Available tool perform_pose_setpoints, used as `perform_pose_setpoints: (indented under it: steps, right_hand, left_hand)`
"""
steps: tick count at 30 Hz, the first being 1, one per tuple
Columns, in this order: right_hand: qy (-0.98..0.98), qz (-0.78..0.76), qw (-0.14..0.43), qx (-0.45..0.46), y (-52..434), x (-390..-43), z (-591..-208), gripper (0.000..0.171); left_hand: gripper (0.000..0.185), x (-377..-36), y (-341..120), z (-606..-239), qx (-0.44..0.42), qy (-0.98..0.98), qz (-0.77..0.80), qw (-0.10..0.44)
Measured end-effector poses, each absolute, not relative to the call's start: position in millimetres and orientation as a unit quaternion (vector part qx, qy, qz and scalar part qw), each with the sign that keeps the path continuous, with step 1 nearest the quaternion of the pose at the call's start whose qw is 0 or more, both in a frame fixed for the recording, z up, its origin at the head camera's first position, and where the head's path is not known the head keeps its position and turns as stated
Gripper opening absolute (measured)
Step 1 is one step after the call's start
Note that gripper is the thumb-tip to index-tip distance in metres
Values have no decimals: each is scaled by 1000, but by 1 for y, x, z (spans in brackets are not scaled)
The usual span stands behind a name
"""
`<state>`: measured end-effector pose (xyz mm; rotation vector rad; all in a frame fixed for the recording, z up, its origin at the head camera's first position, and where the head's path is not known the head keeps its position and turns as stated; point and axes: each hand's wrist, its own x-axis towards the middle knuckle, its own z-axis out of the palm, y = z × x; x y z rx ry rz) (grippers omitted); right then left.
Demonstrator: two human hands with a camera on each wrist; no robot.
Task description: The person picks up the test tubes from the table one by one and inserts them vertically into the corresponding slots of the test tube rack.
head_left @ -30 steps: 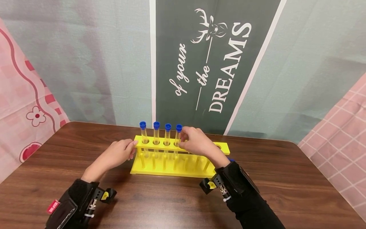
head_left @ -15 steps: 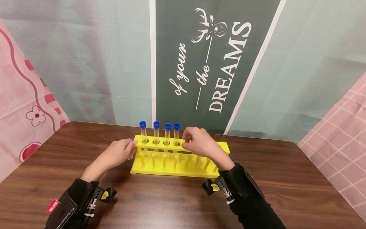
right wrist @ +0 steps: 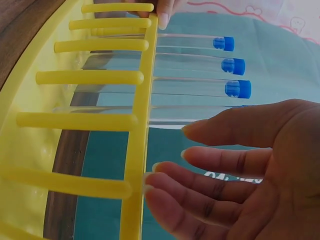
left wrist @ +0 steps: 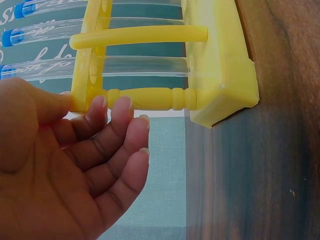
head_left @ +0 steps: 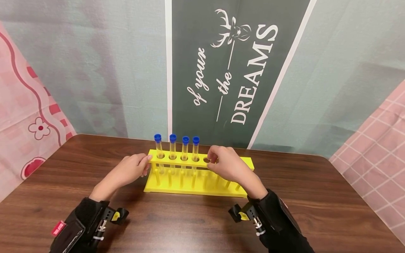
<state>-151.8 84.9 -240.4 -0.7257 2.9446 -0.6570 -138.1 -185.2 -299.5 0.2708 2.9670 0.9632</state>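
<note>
A yellow plastic test tube rack (head_left: 197, 192) stands on the table, with pegs along its base. Several clear test tubes (head_left: 158, 147) with blue caps stand upright in the holes of its left half. My left hand (head_left: 134, 167) pinches the left end of the rack's top bar between thumb and index finger; the other fingers (left wrist: 136, 131) curl loosely by the end post (left wrist: 150, 99). My right hand (head_left: 226, 163) hovers at the top bar just right of the rightmost tube (head_left: 195, 149). Its fingers and thumb are apart, nothing between them, fingertips close to the bar in the right wrist view.
The brown wooden table (head_left: 177, 221) extends in front of the rack and to both sides. A grey-green cloth (head_left: 142, 70) with a dark printed panel hangs right behind it. Pink cloths (head_left: 376, 168) hang at the sides. My right forearm covers the rack's right front.
My right hand has let go of the rightmost test tube in the row and moved a little right. The tube has settled leftward, standing straighter. My left hand has stayed on the rack.
</note>
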Motion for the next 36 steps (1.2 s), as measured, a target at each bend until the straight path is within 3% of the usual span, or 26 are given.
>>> perform_pose_setpoints:
  steps: [17,36]
  right_hand:
    - [951,-200,-14,-234,109,-132,-243,11]
    - [959,-194,-9,-208,141,-127,-244,9]
  left_hand:
    - [32,-139,-185,-300,90,948,304,0]
    - [32,-138,-185,-300,92,948,304,1]
